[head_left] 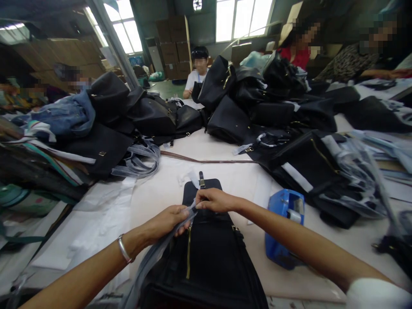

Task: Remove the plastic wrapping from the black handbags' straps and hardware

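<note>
A black backpack [215, 253] lies on the table right in front of me. It has a gold zipper [189, 253] down its left part and a flap with a metal buckle [202, 182] at the far end. My left hand [174, 216], with a silver bangle at the wrist, is closed around a strap wrapped in clear plastic [149, 253], which trails down the bag's left side. Over the top of the bag, my right hand [215, 200] pinches the end of that wrapped strap, close to the left fingers. What lies between the right fingertips is partly hidden.
A blue tape dispenser [273, 240] stands right of the backpack. Black bags are piled across the table's far side, with a denim garment [64, 113] at left. White sheets [93, 227] lie on the left. Several people sit around, one person [196, 77] straight across.
</note>
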Motion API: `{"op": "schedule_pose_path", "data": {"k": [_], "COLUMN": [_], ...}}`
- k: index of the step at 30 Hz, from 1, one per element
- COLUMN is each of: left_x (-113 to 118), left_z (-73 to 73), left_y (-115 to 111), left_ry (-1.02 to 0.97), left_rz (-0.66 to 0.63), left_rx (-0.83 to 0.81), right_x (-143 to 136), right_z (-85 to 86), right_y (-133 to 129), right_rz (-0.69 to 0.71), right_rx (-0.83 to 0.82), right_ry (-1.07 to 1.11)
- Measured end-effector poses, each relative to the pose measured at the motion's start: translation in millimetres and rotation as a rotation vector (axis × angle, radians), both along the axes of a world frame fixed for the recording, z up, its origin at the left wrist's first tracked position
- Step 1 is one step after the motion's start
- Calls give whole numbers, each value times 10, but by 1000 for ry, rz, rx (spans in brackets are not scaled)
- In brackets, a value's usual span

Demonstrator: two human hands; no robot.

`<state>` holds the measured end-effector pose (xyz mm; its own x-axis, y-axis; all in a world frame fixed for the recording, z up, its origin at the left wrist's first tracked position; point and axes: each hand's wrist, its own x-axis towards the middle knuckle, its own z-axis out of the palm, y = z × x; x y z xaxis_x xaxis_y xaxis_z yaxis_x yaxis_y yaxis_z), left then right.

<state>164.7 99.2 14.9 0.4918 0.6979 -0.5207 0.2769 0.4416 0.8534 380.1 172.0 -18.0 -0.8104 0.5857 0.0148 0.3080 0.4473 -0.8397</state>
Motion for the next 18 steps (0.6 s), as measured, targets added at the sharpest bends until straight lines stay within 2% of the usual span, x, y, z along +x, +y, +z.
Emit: {"op": "schedule_pose_path", "data": {"k": [5,10,14,18], "left_x": [-40,-91,-31,7], "left_z": [-41,-49,-51,-79], "left_y": [13,14,70,148], "left_ry": [101,222,269,329], "left_rz": [-11,-16,-7,-8], "left_rx": [58,81,42,29], "right_x": [-52,92,-3,-110], "right_z": [36,-122,-172,-156], "right_y": [-60,66,53,-31], "right_rz": [8,-55,-34,-152], "right_rx": [19,-98,-17,17], "right_ry": [13,-83,-86,-56]}}
